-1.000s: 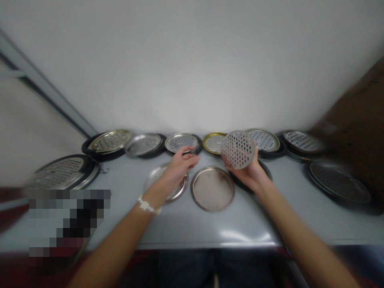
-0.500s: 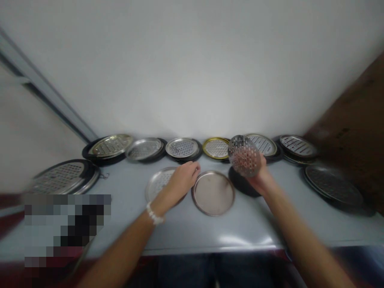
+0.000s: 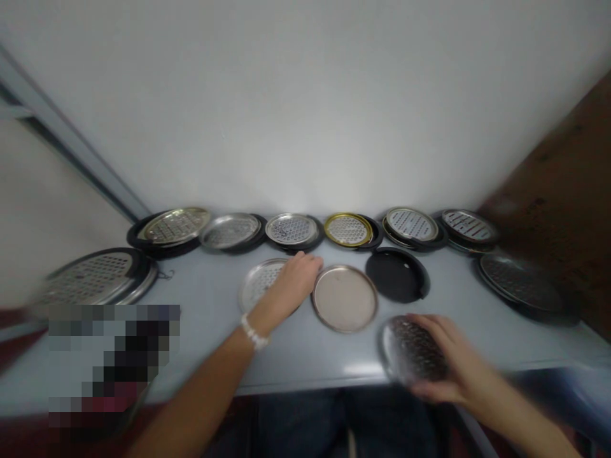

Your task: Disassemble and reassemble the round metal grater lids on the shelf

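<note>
My right hand (image 3: 443,359) grips a round metal grater plate (image 3: 413,350) by its right side, low at the table's front edge, thumb below and fingers above. My left hand (image 3: 298,280) has its fingers curled in, and whatever they may hold is hidden. Under that hand lies a pale perforated grater plate (image 3: 258,283), partly covered. Just right of its fingertips is a smooth round metal tray (image 3: 344,299) with a raised rim. A shallow black round base (image 3: 397,275) lies right of the tray, beyond my right hand.
Along the wall stand several grater sets on dark bases, including a yellow-rimmed one (image 3: 348,230) and a slotted one (image 3: 470,227). Larger grater plates lie at the left (image 3: 93,280) and right (image 3: 520,286). A brown board (image 3: 563,184) rises at the right.
My right hand has brought the grater plate down and toward me, from above the black base to the table's front edge. The black base is now uncovered. My left hand has barely moved.
</note>
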Motion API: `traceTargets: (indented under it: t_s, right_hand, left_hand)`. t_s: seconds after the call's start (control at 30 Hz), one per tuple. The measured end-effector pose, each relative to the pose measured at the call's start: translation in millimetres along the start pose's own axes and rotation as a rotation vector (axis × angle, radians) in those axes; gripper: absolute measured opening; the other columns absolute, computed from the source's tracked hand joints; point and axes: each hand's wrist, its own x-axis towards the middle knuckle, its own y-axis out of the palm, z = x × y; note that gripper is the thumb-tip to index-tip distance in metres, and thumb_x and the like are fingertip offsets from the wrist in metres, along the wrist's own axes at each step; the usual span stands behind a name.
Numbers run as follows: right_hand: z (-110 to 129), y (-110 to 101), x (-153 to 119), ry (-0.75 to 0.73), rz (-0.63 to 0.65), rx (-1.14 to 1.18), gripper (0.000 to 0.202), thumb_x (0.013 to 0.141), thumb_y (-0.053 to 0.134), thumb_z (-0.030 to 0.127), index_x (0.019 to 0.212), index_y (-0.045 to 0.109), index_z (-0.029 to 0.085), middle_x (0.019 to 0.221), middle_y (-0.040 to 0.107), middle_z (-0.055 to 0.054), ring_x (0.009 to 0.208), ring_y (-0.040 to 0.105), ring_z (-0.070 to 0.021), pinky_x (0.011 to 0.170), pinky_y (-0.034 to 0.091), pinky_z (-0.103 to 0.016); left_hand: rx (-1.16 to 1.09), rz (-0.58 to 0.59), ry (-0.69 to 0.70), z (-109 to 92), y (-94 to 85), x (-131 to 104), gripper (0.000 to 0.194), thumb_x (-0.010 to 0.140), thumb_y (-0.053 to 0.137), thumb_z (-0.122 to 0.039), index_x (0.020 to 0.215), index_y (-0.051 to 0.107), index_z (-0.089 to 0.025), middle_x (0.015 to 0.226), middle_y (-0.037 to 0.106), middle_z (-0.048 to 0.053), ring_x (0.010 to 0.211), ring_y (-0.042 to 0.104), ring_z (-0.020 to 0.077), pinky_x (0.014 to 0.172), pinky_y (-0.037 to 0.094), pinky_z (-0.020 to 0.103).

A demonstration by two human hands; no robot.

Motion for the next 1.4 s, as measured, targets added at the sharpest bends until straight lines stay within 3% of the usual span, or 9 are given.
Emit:
traceTargets:
  t_s: [0.17, 0.3, 0.6, 0.97, 1.17, 1.4]
  right_hand:
    - [-20, 9, -1, -0.028, -0.108, -0.252, 0.073, 0.079, 0.073, 0.054, 0.141, 0.052, 0.023, 0.130, 0.061, -0.017, 0.116, 0.058, -0.0364, 0.097, 0.048, -0.053]
    - [-30, 12, 11, -0.008, -0.186, -0.367, 0.066, 0.085, 0.065, 0.054, 0.139, 0.052, 0.019, 0.129, 0.061, -0.018, 0.114, 0.058, -0.0368, 0.094, 0.049, -0.053]
    - [-37, 18, 27, 0.032, -0.239, -0.367, 0.065, 0.086, 0.064, 0.058, 0.138, 0.053, 0.019, 0.121, 0.061, -0.018, 0.106, 0.061, -0.0352, 0.088, 0.051, -0.051]
    - [-27, 8, 5, 0.046, -0.222, -0.299, 0.068, 0.083, 0.068, 0.052, 0.141, 0.052, 0.022, 0.125, 0.061, -0.017, 0.111, 0.060, -0.0360, 0.091, 0.052, -0.051]
    - [-11, 9, -8, 0.059, -0.187, -0.247, 0.063, 0.085, 0.068, 0.047, 0.141, 0.050, 0.026, 0.130, 0.059, -0.015, 0.115, 0.059, -0.0352, 0.097, 0.050, -0.053]
    - [0, 18, -2, 0.023, -0.210, -0.208, 0.063, 0.085, 0.069, 0.045, 0.142, 0.050, 0.026, 0.131, 0.059, -0.015, 0.117, 0.059, -0.0356, 0.098, 0.051, -0.053]
  left_hand:
    - [-0.041, -0.013, 0.023, 1, 6.5, 5, 0.020, 0.097, 0.047, -0.013, 0.098, 0.067, -0.016, 0.098, 0.069, 0.011, 0.094, 0.059, 0.0253, 0.085, 0.044, 0.036]
    - [-0.103, -0.020, 0.032, 2, 8.6, 7, 0.019, 0.097, 0.048, -0.013, 0.098, 0.067, -0.016, 0.098, 0.069, 0.011, 0.094, 0.060, 0.0246, 0.086, 0.044, 0.036]
    - [-0.091, -0.023, -0.010, 0, 2.9, 6, 0.017, 0.096, 0.051, -0.014, 0.096, 0.068, -0.017, 0.096, 0.071, 0.011, 0.090, 0.063, 0.0253, 0.082, 0.044, 0.036]
    - [-0.061, -0.010, -0.018, -3, -1.7, 6, 0.019, 0.097, 0.049, -0.015, 0.096, 0.068, -0.017, 0.097, 0.072, 0.011, 0.091, 0.063, 0.0253, 0.081, 0.043, 0.035]
    - [-0.096, -0.032, -0.019, 0, 0.2, 5, 0.018, 0.096, 0.050, -0.015, 0.096, 0.068, -0.016, 0.098, 0.072, 0.012, 0.092, 0.063, 0.0259, 0.081, 0.043, 0.035]
    - [-0.015, -0.023, -0.088, 14, 1.6, 6, 0.019, 0.096, 0.048, -0.016, 0.098, 0.067, -0.015, 0.101, 0.069, 0.013, 0.094, 0.062, 0.0251, 0.086, 0.044, 0.036]
